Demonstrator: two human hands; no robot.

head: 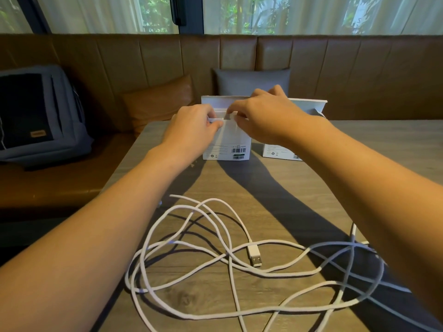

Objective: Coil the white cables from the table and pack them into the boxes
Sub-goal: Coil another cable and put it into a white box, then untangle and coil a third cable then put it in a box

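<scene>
Wood-grain bench (pixel 275 188): your left hand (pixel 191 130) and right hand (pixel 266 113) pinch the white box (pixel 230 140) flaps at the far edge; spread them wide before coiling the white cables (pixel 215 259).

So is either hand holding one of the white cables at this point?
No, both the left hand and right hand are at the top of the near box, while the white cables lie loose on the table.

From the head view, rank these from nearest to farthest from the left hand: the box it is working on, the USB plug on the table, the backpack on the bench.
1. The box, touched by the left hand at its top edge, table's far side.
2. The USB plug, on the table's near side, among the loose white cable.
3. The backpack, off the table, far left on the bench.
</scene>
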